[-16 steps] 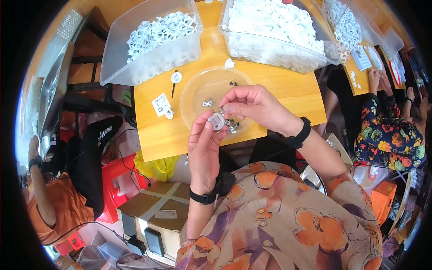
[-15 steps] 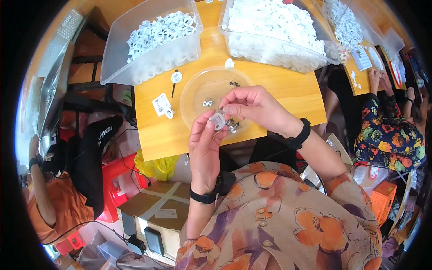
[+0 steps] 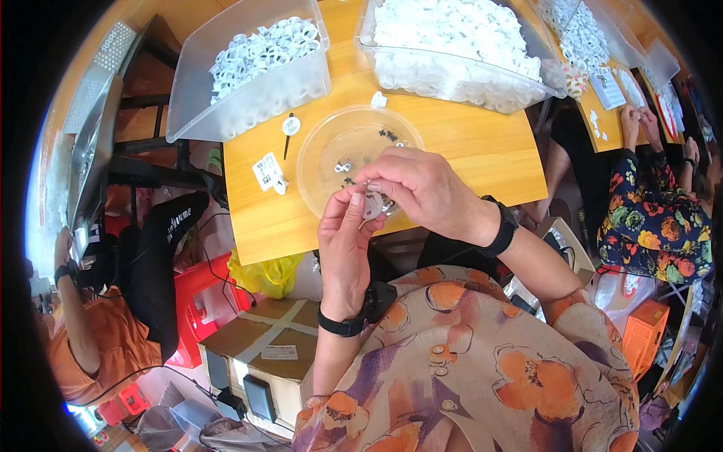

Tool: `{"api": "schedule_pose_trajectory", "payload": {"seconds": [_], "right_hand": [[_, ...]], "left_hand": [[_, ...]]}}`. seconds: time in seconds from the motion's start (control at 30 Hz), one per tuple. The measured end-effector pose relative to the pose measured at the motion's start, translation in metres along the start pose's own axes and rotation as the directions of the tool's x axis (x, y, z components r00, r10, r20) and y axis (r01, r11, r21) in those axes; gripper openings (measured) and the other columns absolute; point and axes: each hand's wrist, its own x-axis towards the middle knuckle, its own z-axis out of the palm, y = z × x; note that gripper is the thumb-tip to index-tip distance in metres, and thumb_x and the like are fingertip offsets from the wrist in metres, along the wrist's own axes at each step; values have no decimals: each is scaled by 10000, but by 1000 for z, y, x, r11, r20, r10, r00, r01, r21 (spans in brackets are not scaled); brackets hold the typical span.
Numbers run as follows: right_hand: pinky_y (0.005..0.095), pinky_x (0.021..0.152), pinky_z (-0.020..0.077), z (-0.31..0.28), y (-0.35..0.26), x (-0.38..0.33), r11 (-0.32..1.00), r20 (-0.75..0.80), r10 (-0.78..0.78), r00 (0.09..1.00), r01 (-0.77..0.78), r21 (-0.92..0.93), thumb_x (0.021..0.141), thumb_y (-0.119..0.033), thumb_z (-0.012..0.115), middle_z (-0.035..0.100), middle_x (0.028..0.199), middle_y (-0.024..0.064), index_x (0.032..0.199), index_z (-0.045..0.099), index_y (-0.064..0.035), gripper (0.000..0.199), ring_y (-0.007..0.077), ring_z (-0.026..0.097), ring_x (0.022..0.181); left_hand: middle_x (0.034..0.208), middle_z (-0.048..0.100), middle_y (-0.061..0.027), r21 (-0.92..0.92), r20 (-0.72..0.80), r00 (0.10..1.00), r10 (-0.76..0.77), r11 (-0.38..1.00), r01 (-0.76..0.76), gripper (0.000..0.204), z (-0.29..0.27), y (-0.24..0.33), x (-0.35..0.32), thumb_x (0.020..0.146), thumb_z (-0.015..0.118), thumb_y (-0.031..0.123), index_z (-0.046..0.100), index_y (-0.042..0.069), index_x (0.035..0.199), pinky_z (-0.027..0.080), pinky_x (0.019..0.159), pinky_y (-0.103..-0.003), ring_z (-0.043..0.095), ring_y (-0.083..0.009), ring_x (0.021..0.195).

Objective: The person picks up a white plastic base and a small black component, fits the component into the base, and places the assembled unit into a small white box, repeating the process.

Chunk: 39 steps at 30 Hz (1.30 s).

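Note:
My left hand (image 3: 343,252) pinches a small white disc-shaped plastic part (image 3: 373,208) between thumb and fingers. Right above it, my right hand (image 3: 433,190) has thumb and index finger closed at the part's upper edge; whatever lies between those fingertips is too small to name. Both hands are over the near side of a shallow round clear dish (image 3: 307,188). In the dish lie small shiny metal pieces (image 3: 343,166) and tiny black pieces (image 3: 387,135); others are partly hidden behind my hands.
Two clear bins, one at left (image 3: 252,113) and one at right (image 3: 452,71), hold many white plastic parts. On the wooden table (image 3: 482,162) lie a black stick with a white disc (image 3: 290,126) and a printed label (image 3: 266,172). A taped carton (image 3: 263,339) stands below. Other people sit on both sides.
My right hand has shifted slightly down and now covers more of the white part, which has turned a little in my left fingers. The whole view has moved slightly.

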Motion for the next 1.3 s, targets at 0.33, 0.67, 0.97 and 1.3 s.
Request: {"api": "schedule_pose_trajectory", "payload": {"seconds": [0.33,0.67,0.97,1.3], "right_hand": [[326,646,492,4,6,2,998,-80,-57,995,55,-29,827,-31,600,652,826,118,932,637,-22,112,260,629,745],[242,649,502,5,1,2,966,-102,172,980,-147,213,841,-25,625,675,847,89,973,658,-24,136,146,653,742],[386,597,453,0,-10,-4,995,-86,33,996,-41,-88,810,-96,621,572,734,119,763,589,-27,90,307,578,688],[315,582,466,7,-4,-17,947,-112,268,957,-240,214,875,-80,575,581,738,96,860,543,-9,79,200,594,655]], "left_hand": [[980,637,-47,18,37,999,-38,999,38,171,-6,-3,-1,961,529,191,579,58,1056,508,749,-273,604,-132,855],[1016,624,-40,-135,140,989,-54,988,73,152,-3,-4,-2,966,509,161,569,65,1066,494,760,-277,591,-119,878],[908,628,-29,329,-45,953,299,905,-269,130,8,-9,-5,959,533,154,589,40,987,470,694,-226,564,-80,764],[1078,595,-94,-26,-72,980,185,982,-187,307,7,-3,-1,973,471,116,485,4,1258,518,841,-303,604,-154,949]]}}
